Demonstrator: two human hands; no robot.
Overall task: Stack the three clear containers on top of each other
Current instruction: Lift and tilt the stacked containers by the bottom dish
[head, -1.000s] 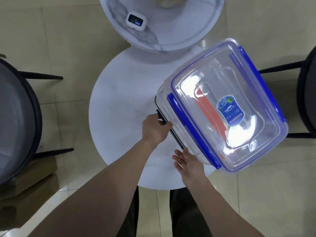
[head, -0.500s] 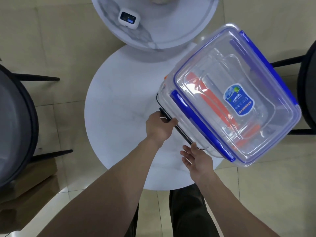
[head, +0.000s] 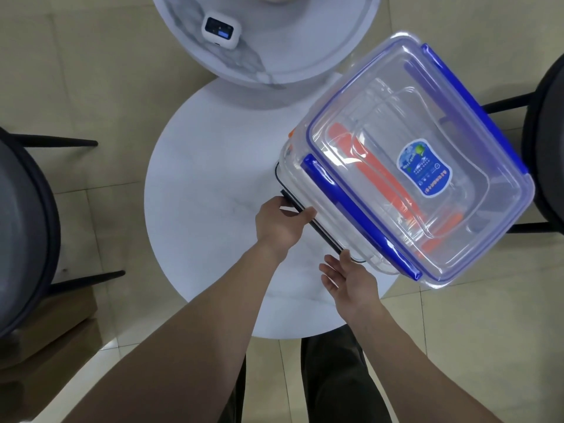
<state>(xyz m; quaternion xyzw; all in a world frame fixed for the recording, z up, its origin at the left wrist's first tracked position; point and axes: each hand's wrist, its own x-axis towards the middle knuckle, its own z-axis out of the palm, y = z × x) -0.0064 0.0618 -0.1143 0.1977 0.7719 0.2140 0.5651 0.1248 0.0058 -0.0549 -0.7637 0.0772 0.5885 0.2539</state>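
Three clear containers stand stacked on the right side of the round white table [head: 210, 178]. The top container [head: 457, 123] has blue clips and a blue label. Through it I see the orange clips of the middle container [head: 378, 175]. The bottom container [head: 325, 238] shows a dark rim at the near left edge. My left hand [head: 279, 225] grips that dark rim. My right hand [head: 351, 279] is open, palm up, with its fingertips at the stack's near corner.
A higher round marble table [head: 305, 47] overlaps the far edge and carries a small white device [head: 220, 29]. Dark chairs stand at the left [head: 27, 227] and the right [head: 546, 141]. The stack overhangs the table's right edge. Tiled floor lies all around.
The stack has shifted slightly to the far right in view and the glare on its lid has gone. My left hand has kept its grip; my right hand has stayed at the near corner.
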